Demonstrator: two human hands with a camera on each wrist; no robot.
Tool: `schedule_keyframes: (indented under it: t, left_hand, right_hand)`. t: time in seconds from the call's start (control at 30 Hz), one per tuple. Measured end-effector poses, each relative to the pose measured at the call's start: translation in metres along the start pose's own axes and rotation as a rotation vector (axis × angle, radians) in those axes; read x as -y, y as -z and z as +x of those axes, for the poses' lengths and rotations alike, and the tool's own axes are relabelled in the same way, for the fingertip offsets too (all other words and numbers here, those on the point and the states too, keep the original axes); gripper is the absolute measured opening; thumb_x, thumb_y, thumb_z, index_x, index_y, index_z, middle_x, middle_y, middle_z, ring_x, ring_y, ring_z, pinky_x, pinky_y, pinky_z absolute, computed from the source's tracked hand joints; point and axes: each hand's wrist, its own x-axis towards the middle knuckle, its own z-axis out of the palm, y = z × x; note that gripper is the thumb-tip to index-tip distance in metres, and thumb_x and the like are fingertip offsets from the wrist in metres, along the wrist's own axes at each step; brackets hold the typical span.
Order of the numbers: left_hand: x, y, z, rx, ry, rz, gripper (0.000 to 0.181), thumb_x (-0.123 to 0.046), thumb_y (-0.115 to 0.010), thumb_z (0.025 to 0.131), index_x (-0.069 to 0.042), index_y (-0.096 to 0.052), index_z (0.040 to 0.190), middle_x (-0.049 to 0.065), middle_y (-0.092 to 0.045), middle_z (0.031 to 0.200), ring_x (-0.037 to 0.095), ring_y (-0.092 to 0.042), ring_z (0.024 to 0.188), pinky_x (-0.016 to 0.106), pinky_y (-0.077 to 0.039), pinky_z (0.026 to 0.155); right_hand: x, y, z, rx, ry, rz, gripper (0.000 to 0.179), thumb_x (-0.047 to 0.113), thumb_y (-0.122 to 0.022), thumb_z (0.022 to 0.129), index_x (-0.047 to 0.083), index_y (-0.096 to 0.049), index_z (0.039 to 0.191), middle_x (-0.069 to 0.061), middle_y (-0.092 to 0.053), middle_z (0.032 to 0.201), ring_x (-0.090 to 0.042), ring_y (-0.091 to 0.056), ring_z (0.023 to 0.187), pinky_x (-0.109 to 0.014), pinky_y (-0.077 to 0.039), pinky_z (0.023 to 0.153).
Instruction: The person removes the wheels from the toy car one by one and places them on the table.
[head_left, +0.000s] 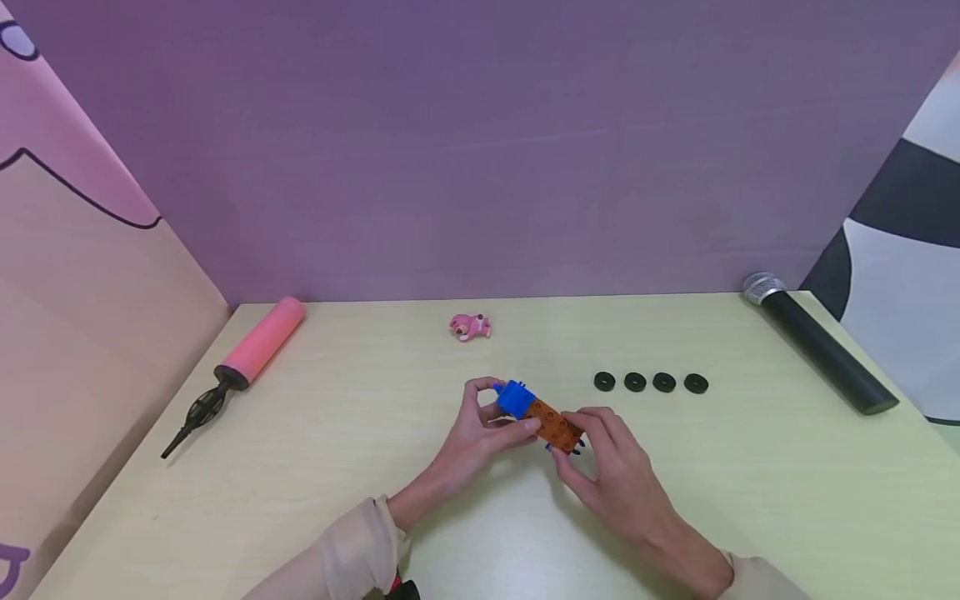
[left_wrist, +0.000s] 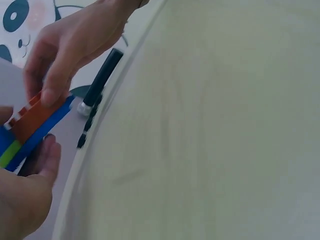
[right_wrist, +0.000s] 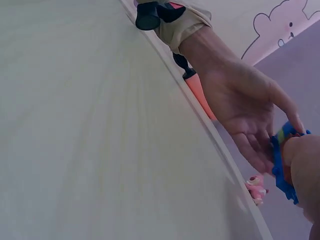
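Note:
A small building-block toy vehicle [head_left: 551, 423] is held up between both hands over the table's middle. It has a blue block end, an orange studded body and, in the left wrist view, a green band and a blue base [left_wrist: 47, 125]. My left hand [head_left: 480, 433] grips the blue end and its near side, thumb along the orange part. My right hand [head_left: 618, 471] pinches the orange end between thumb and fingers, close to small dark-blue pegs at the base. Several black wheels [head_left: 635, 382] lie in a row on the table beyond the right hand.
A pink toy bear [head_left: 471, 327] lies at the back of the table [head_left: 337, 400]. To the left is a pink hand pump [head_left: 262, 343] with a black nozzle; to the right lies a black microphone [head_left: 821, 346]. A purple wall [head_left: 480, 150] rises behind.

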Motion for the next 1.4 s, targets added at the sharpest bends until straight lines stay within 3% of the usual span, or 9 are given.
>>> schedule_keyframes:
  t: [0.17, 0.43, 0.6, 0.73, 0.83, 0.93, 1.13, 1.27, 1.4]
  left_hand:
    - [-0.005, 0.013, -0.003, 0.061, -0.065, 0.201, 0.07, -0.011, -0.075, 0.096, -0.008, -0.031, 0.15, 0.015, -0.058, 0.135, 0.03, -0.061, 0.119, 0.041, -0.05, 0.104]
    - [-0.014, 0.031, -0.008, 0.094, -0.296, 0.684, 0.062, -0.021, -0.082, 0.091, -0.009, -0.055, 0.146, 0.001, -0.056, 0.142, 0.02, -0.05, 0.132, 0.051, -0.045, 0.107]
    - [-0.015, 0.037, -0.009, 0.143, -0.452, 0.802, 0.047, -0.013, -0.081, 0.091, -0.005, -0.064, 0.135, 0.003, -0.064, 0.133, 0.021, -0.054, 0.127, 0.05, -0.051, 0.102]
    - [-0.014, 0.041, -0.011, 0.15, -0.522, 0.831, 0.042, -0.008, -0.084, 0.088, -0.004, -0.068, 0.127, 0.004, -0.069, 0.124, 0.019, -0.058, 0.121, 0.044, -0.054, 0.099]
    - [-0.013, 0.043, -0.012, 0.143, -0.532, 0.847, 0.043, -0.009, -0.086, 0.086, -0.005, -0.069, 0.125, 0.003, -0.071, 0.122, 0.018, -0.061, 0.118, 0.042, -0.053, 0.099]
    - [-0.012, 0.045, -0.014, 0.142, -0.522, 0.854, 0.042, -0.01, -0.086, 0.086, -0.005, -0.07, 0.125, 0.004, -0.071, 0.121, 0.019, -0.062, 0.117, 0.041, -0.053, 0.099]
    - [-0.012, 0.05, -0.013, 0.136, -0.458, 0.886, 0.042, -0.011, -0.083, 0.089, -0.004, -0.069, 0.127, 0.006, -0.07, 0.123, 0.022, -0.063, 0.117, 0.038, -0.055, 0.097]
    - [-0.01, 0.056, -0.009, 0.112, -0.421, 0.937, 0.042, -0.011, -0.082, 0.09, -0.004, -0.068, 0.129, 0.007, -0.07, 0.125, 0.022, -0.063, 0.117, 0.034, -0.055, 0.096]
    - [-0.007, 0.063, -0.002, 0.096, -0.424, 0.964, 0.042, -0.01, -0.081, 0.091, -0.002, -0.067, 0.13, 0.008, -0.07, 0.124, 0.022, -0.064, 0.116, 0.034, -0.055, 0.097]
  right_hand:
    - [-0.007, 0.004, -0.001, 0.013, 0.002, 0.035, 0.058, 0.048, -0.048, 0.106, -0.007, -0.065, 0.118, -0.011, -0.063, 0.11, -0.023, -0.064, 0.094, -0.018, -0.053, 0.086]
    - [-0.013, 0.01, -0.002, 0.069, -0.007, 0.103, 0.057, 0.049, -0.048, 0.107, -0.002, -0.066, 0.125, -0.01, -0.062, 0.118, -0.024, -0.062, 0.103, -0.008, -0.042, 0.097]
    - [-0.014, 0.013, -0.003, 0.123, -0.021, 0.176, 0.051, 0.044, -0.053, 0.106, 0.0, -0.065, 0.129, -0.007, -0.061, 0.122, -0.021, -0.063, 0.104, -0.009, -0.045, 0.095]
    - [-0.016, 0.014, -0.003, 0.14, -0.018, 0.214, 0.038, 0.018, -0.074, 0.098, 0.0, -0.065, 0.129, -0.005, -0.062, 0.123, -0.019, -0.064, 0.104, -0.012, -0.046, 0.096]
    - [-0.018, 0.013, -0.003, 0.144, -0.011, 0.219, 0.043, 0.006, -0.079, 0.089, 0.0, -0.065, 0.129, -0.004, -0.063, 0.124, -0.02, -0.064, 0.106, -0.012, -0.044, 0.099]
    - [-0.02, 0.011, -0.003, 0.158, -0.011, 0.233, 0.043, 0.005, -0.079, 0.089, 0.0, -0.065, 0.13, -0.004, -0.064, 0.125, -0.021, -0.064, 0.109, -0.012, -0.042, 0.102]
    - [-0.025, 0.002, 0.0, 0.173, -0.022, 0.255, 0.047, -0.003, -0.08, 0.083, -0.001, -0.065, 0.128, -0.005, -0.066, 0.123, -0.022, -0.065, 0.11, -0.012, -0.041, 0.103]
    - [-0.03, -0.011, 0.005, 0.18, -0.027, 0.254, 0.046, -0.003, -0.081, 0.083, -0.002, -0.066, 0.126, -0.005, -0.066, 0.121, -0.022, -0.065, 0.108, -0.012, -0.042, 0.101]
    - [-0.035, -0.021, 0.01, 0.189, -0.03, 0.235, 0.043, 0.001, -0.081, 0.086, -0.003, -0.066, 0.126, -0.005, -0.066, 0.12, -0.021, -0.065, 0.108, -0.015, -0.045, 0.099]
